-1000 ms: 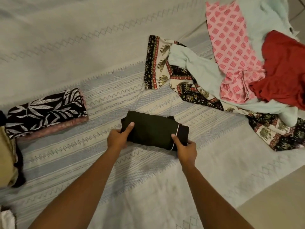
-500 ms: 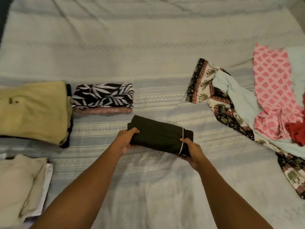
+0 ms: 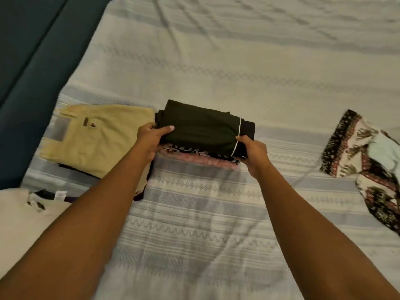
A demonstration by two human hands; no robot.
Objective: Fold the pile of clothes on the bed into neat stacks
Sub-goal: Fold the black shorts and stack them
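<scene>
Dark garment [image 3: 201, 128] between left grip [image 3: 151, 137] and right grip [image 3: 253, 152]

Both my bare forearms stretch forward, drawing closer together toward the grip. My left hand [image 3: 151, 137] clasps one end of the folded dark garment [image 3: 203, 128], thumb lying across its top. My right hand [image 3: 253, 150] grips the opposite end, thumb on top, fingers tucked underneath, back of the hand toward me
</scene>
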